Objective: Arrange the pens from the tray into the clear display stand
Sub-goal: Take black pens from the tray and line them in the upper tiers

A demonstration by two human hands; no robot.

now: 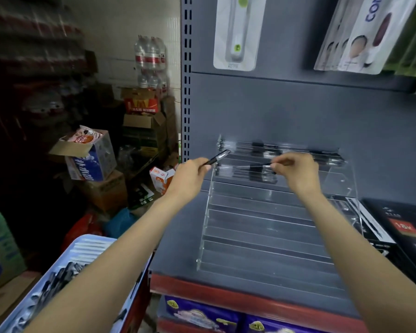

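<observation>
Both arms reach up to the clear display stand (274,227), a stepped acrylic rack standing on the grey shelf (178,248). The left hand (190,175) is curled round a black pen (217,157), which sticks out tilted toward the stand's upper left corner, its tip just beside the top step. The right hand (298,173) pinches the end of another pen (257,166) between fingertips and thumb and holds it lying level over the second step, above a row of pens (245,175) already lying there. More pens (286,150) lie along the top step; motion blur makes them hard to count. The lower steps hold nothing that I can make out.

Down at the left, under the left forearm, the pale blue tray (87,246) holds a heap of dark pens (55,277). Black boxes (404,227) sit on the shelf to the right of the stand. Cardboard cartons (139,104) and packs of bottled water (151,54) are stacked against the far wall.
</observation>
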